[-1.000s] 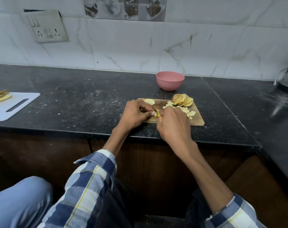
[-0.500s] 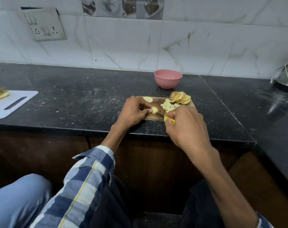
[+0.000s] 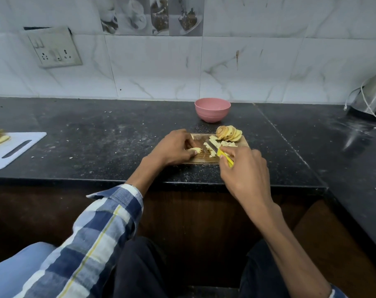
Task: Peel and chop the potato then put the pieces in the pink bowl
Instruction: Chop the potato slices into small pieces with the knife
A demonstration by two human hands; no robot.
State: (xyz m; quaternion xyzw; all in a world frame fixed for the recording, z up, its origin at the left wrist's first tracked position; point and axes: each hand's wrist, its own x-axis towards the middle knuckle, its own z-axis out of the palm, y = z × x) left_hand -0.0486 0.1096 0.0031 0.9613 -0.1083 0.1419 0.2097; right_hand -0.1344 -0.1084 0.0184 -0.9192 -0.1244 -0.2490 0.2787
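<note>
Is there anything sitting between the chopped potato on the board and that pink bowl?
Nothing visible blocks the way. The pink bowl stands just behind the wooden board, with only bare dark counter between them. The fanned slices lie at the board's far edge, on the side toward the bowl.

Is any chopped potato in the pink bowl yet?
No: the pink bowl shows no pieces inside, and the chopped pieces lie on the wooden board.
</note>
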